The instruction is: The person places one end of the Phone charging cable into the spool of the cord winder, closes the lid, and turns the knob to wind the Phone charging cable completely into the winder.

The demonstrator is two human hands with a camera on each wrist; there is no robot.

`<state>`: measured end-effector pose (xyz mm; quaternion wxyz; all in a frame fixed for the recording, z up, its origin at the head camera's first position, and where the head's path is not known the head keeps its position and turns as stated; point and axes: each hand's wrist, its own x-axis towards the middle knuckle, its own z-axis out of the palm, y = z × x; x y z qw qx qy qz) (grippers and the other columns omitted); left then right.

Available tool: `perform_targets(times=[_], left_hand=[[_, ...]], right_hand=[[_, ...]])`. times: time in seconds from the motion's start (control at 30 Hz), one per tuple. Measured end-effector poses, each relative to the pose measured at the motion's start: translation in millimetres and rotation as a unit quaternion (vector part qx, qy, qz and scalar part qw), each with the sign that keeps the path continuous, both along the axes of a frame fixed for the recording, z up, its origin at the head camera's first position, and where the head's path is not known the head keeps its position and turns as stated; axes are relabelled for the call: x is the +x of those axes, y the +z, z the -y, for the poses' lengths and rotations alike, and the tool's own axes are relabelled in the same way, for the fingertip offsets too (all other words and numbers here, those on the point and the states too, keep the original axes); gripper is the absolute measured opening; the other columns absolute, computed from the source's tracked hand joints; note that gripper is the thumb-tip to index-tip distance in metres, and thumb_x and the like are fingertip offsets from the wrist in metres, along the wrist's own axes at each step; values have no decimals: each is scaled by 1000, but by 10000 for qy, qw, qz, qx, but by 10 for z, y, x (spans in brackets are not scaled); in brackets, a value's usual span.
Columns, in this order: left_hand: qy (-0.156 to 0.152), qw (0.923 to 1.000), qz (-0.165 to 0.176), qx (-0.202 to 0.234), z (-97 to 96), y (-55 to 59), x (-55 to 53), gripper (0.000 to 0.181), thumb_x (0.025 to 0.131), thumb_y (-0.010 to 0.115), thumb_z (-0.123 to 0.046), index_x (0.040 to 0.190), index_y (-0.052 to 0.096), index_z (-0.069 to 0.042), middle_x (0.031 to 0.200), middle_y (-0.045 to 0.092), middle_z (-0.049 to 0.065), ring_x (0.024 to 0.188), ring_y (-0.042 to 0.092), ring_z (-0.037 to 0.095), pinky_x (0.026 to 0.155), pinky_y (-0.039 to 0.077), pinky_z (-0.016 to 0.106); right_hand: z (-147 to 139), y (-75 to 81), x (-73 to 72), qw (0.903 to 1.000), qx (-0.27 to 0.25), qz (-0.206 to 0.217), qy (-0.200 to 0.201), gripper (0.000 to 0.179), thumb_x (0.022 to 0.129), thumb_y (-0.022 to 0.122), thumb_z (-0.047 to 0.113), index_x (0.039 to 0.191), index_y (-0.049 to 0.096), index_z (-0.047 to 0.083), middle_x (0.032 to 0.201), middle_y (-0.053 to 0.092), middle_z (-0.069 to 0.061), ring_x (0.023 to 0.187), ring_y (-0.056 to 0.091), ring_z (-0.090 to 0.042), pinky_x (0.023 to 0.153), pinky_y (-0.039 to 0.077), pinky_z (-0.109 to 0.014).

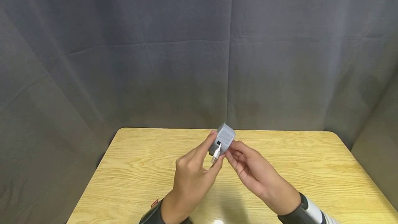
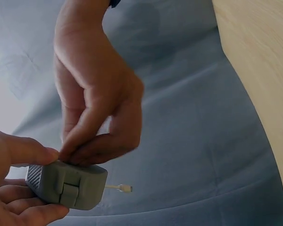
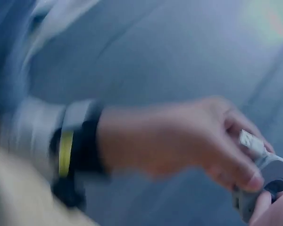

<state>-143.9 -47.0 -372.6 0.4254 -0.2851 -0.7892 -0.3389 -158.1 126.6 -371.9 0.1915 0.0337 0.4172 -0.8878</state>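
A small grey case (image 1: 226, 136) with ribbed panels is held up above the table. From a dark slot in one face, a short white cable with a white plug (image 1: 216, 154) sticks out. My left hand (image 1: 191, 172) grips the case between thumb and fingers. At its other side, my right hand (image 1: 259, 174) has thumb and curled fingers on the case edge; what exactly they pinch is partly hidden. The left wrist view shows a clip-like tab (image 2: 69, 194) on the case. In the right wrist view, the plug (image 3: 252, 143) lies near the right fingers.
A light wooden table (image 1: 140, 168) with rounded far corners lies beneath the hands. Grey curtains (image 1: 174, 78) hang behind it and along both sides. Dark bands circle both wrists. The right wrist view is blurred.
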Motion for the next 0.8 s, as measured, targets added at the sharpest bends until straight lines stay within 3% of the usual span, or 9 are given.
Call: perform_targets(times=[0.17,0.3,0.37,0.47,0.53,0.57,0.7,0.77,0.8], left_hand=[[-32,10000,-1,32,-1,-2,5,60,70,90,4,126,67,3,112,77,19,95,78,25,77,64,28],[-21,10000,-53,76,7,-2,2,61,69,89,7,125,68,4,110,77,19,92,78,26,75,64,28],[-28,9999,26,124,15,5,4,58,70,89,6,124,68,4,108,78,19,92,78,26,75,64,26],[-101,9994,220,229,35,24,10,55,72,89,3,122,68,6,105,78,19,94,78,25,76,64,26],[-146,9986,387,331,49,41,16,53,74,89,1,122,68,5,106,78,19,96,78,24,77,64,27],[-170,9982,442,377,56,47,16,53,74,89,0,122,68,6,106,78,19,96,77,24,77,64,27],[-296,9951,746,576,72,60,15,52,76,88,-1,123,69,5,109,77,19,98,77,23,80,63,26],[-359,9934,889,631,73,59,16,51,76,88,-1,123,69,5,110,77,19,98,77,23,81,62,24],[-376,9924,969,657,73,59,19,51,76,88,-1,123,69,5,110,77,19,98,77,22,82,62,23]], right_hand=[[-64,6,-15,9919,-897,619,658,29,108,49,9,136,54,2,120,64,-6,107,66,-5,97,52,-9],[-48,10,-3,9992,99,78,369,46,107,53,12,149,41,-4,130,64,-5,117,65,-6,106,49,-15],[-23,3,5,9963,762,-386,-77,41,104,59,12,141,52,-5,127,66,-4,116,67,-8,106,51,-21],[14,-47,26,9654,1766,-1634,-1003,20,97,69,7,116,71,0,113,71,-3,104,72,-12,98,59,-27],[37,-99,26,9035,2476,-3032,-1744,8,91,75,1,99,75,2,102,72,-5,96,74,-13,90,62,-27],[42,-120,21,8502,2909,-3865,-2078,6,91,76,3,97,76,2,99,72,-6,93,73,-14,88,62,-24],[58,-158,-44,5486,4020,-6602,-3188,11,97,70,5,95,75,-5,94,72,-13,83,69,-20,74,61,-20],[56,-152,-71,4364,4234,-7172,-3404,20,101,64,9,95,75,-6,94,72,-15,79,66,-24,69,58,-23],[53,-149,-78,4061,4259,-7341,-3388,21,102,62,7,94,74,-7,94,72,-16,77,66,-24,66,58,-25]])
